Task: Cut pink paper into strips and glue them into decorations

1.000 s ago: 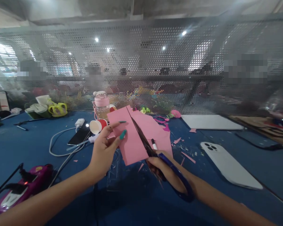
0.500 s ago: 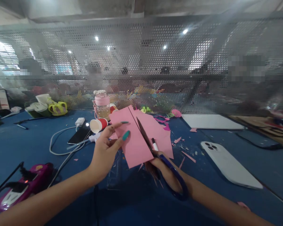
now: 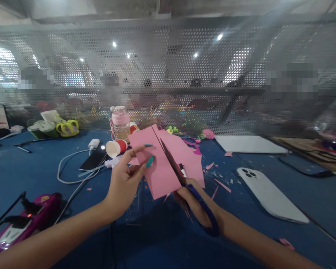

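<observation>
My left hand [image 3: 126, 179] pinches a sheet of pink paper [image 3: 159, 168] by its left side, thumb on top. The sheet is held above the table with a dark line near its upper right edge. My right hand [image 3: 196, 198] is closed around blue-handled scissors [image 3: 203, 209]. Their dark blades lie along the sheet's right edge, pointing away from me. Behind the blades is more pink paper [image 3: 194, 168], with a black-capped marker [image 3: 182, 170] partly hidden there. A clear ruler [image 3: 134, 209] lies below the sheet.
A white phone [image 3: 271, 196] and a white flat board [image 3: 249, 144] lie to the right. Paper scraps [image 3: 223, 185] are scattered near the scissors. On the left are a red paper cup [image 3: 117, 148], a pink-lidded bottle [image 3: 120, 123], a black phone [image 3: 93, 158], cables and a purple power strip [image 3: 28, 220].
My right hand and the scissors have shifted slightly left, the blades now closer to the sheet's edge. My left hand keeps its hold. The whole view has drifted a little.
</observation>
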The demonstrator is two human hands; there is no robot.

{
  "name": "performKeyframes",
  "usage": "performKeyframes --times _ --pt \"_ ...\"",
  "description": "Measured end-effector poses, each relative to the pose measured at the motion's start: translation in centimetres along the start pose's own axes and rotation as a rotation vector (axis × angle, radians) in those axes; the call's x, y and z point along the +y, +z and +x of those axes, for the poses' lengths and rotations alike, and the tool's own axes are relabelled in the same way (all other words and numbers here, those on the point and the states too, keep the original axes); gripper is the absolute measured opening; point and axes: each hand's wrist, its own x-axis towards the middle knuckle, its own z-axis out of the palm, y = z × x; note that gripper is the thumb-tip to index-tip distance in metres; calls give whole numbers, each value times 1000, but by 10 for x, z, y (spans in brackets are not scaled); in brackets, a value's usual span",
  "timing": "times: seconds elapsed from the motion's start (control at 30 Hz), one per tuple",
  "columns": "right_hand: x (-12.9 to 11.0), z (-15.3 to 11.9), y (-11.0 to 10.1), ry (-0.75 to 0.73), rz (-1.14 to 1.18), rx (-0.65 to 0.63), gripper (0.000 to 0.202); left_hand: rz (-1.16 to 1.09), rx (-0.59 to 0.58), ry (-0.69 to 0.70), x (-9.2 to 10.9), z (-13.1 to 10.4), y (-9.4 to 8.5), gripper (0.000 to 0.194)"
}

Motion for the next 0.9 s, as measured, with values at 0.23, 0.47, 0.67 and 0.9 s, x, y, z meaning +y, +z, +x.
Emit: performKeyframes --times 0.23,0.47,0.67,0.9 --pt "-3 -2 1 38 62 60 28 -6 13 -17 3 0 1 35" --pt "5 0 2 44 123 11 25 -31 -28 -36 6 1 2 34" --pt "9 0 3 26 83 58 26 -19 -22 -35 7 -2 3 33" --pt "9 -3 6 123 140 103 37 11 8 -12 5 -4 3 32"
